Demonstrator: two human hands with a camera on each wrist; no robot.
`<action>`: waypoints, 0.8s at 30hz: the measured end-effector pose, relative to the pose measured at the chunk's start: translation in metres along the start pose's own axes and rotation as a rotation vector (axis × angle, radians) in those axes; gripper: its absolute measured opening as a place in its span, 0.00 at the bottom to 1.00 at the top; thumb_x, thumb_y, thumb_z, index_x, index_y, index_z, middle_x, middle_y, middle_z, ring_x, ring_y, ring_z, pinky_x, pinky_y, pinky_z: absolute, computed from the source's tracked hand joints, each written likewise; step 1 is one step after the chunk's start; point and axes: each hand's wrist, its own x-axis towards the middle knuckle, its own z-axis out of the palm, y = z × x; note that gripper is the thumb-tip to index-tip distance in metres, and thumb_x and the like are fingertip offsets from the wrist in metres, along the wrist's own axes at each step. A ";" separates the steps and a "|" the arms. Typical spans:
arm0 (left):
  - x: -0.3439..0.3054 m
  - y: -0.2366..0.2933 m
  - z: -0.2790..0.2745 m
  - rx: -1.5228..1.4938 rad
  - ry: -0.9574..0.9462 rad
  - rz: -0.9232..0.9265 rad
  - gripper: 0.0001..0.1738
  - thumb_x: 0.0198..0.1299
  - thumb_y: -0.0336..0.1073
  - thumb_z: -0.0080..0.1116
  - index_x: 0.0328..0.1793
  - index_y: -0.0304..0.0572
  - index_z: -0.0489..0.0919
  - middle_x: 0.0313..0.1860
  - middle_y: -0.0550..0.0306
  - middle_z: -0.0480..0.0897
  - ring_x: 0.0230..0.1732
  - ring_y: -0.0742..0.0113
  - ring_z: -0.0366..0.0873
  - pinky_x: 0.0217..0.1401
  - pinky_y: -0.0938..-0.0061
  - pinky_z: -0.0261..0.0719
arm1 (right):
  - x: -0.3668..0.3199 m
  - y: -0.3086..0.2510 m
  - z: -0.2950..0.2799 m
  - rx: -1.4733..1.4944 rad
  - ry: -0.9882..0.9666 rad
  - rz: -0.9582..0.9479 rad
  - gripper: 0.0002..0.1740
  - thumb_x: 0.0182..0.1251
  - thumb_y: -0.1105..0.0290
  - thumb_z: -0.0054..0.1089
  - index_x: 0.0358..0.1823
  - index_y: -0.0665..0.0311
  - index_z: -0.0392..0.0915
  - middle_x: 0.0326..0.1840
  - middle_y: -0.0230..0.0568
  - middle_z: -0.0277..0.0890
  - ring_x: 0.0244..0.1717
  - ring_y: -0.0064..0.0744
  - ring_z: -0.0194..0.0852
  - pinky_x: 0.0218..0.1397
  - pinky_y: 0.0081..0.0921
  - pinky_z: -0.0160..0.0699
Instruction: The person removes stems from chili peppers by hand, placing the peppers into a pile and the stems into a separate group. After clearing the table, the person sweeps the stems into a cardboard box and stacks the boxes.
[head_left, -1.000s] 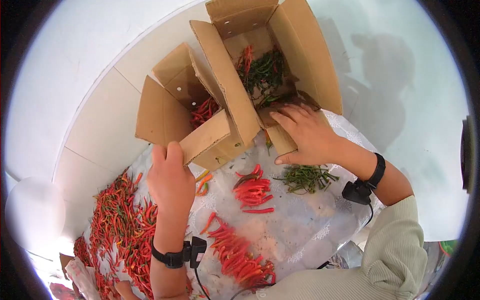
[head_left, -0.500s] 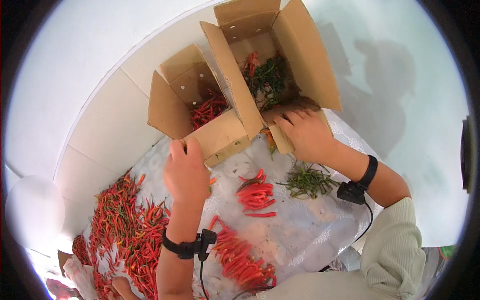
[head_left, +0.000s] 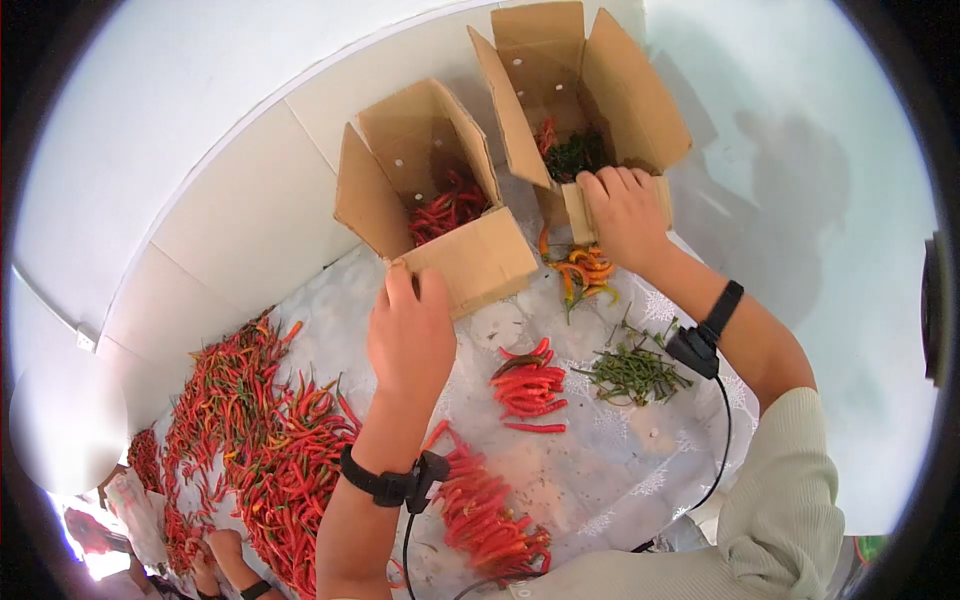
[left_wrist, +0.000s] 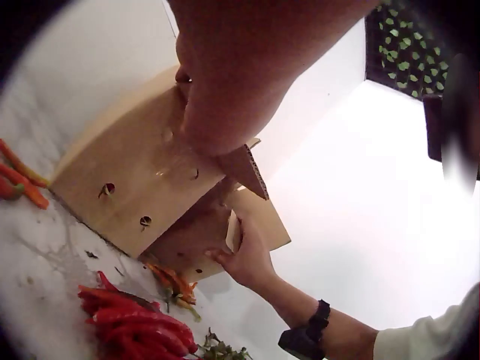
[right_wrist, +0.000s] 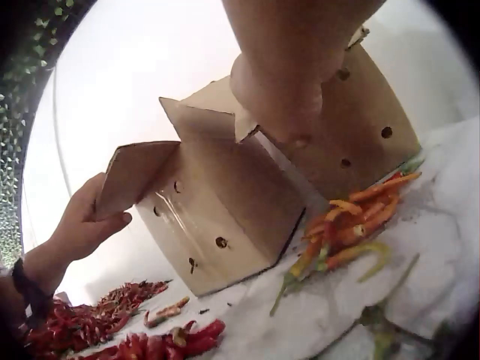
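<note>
My left hand (head_left: 410, 330) grips the front flap of the left cardboard box (head_left: 490, 258), fingers at the flap's corner. Red chilies (head_left: 447, 207) lie inside that box. With its fingers over the edge, my right hand (head_left: 628, 222) holds the front flap of the right cardboard box (head_left: 633, 85). Dark green stalks or leaves (head_left: 578, 158) and a few red chilies lie inside. In the right wrist view the left hand (right_wrist: 79, 225) has its thumb on one face of its flap. Orange and yellow chilies (head_left: 583, 268) sit just before the right box.
A large heap of red chilies (head_left: 290, 490) covers the left side of the white tablecloth (head_left: 610, 480). Two sorted red piles (head_left: 528, 385) (head_left: 490, 515) and green stems (head_left: 637, 375) lie nearer me. Another person's hand (head_left: 228, 550) is at lower left. The wall (head_left: 230, 190) stands behind.
The right box has moved back and away from the left box, opening a gap between them. Orange chilies in front of it have come into view. Both hands still hold their flaps.
</note>
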 end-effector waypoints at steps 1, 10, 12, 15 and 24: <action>0.003 -0.002 0.000 -0.016 -0.014 0.000 0.18 0.50 0.28 0.62 0.48 0.39 0.74 0.55 0.43 0.75 0.49 0.45 0.80 0.47 0.59 0.83 | 0.008 0.005 0.004 -0.008 0.007 0.021 0.24 0.53 0.74 0.59 0.55 0.61 0.73 0.43 0.41 0.73 0.50 0.44 0.73 0.57 0.39 0.64; 0.004 -0.003 -0.007 -0.112 -0.069 -0.010 0.23 0.51 0.32 0.65 0.53 0.37 0.72 0.57 0.41 0.72 0.53 0.41 0.78 0.53 0.56 0.81 | 0.026 0.021 -0.047 -0.120 0.276 0.008 0.19 0.58 0.72 0.55 0.53 0.58 0.75 0.41 0.38 0.75 0.47 0.42 0.74 0.52 0.41 0.68; 0.000 -0.004 -0.015 -0.180 -0.048 -0.009 0.25 0.52 0.33 0.65 0.57 0.35 0.72 0.60 0.39 0.72 0.56 0.40 0.76 0.56 0.54 0.79 | 0.021 0.017 -0.086 -0.150 0.295 -0.031 0.18 0.58 0.72 0.56 0.52 0.58 0.76 0.41 0.38 0.75 0.47 0.41 0.74 0.52 0.41 0.68; -0.011 -0.002 -0.038 -0.336 0.065 -0.015 0.32 0.54 0.36 0.67 0.64 0.33 0.70 0.65 0.35 0.70 0.62 0.38 0.73 0.62 0.53 0.75 | 0.000 0.003 -0.150 -0.194 0.268 -0.055 0.24 0.50 0.73 0.62 0.53 0.61 0.77 0.44 0.42 0.74 0.50 0.45 0.73 0.58 0.41 0.65; -0.102 0.048 -0.118 -1.629 -0.171 -0.165 0.65 0.45 0.51 0.80 0.82 0.37 0.48 0.75 0.39 0.63 0.76 0.45 0.61 0.73 0.49 0.65 | -0.118 -0.061 -0.284 -0.289 0.108 -0.243 0.18 0.51 0.64 0.61 0.46 0.55 0.80 0.37 0.35 0.74 0.39 0.35 0.73 0.51 0.37 0.67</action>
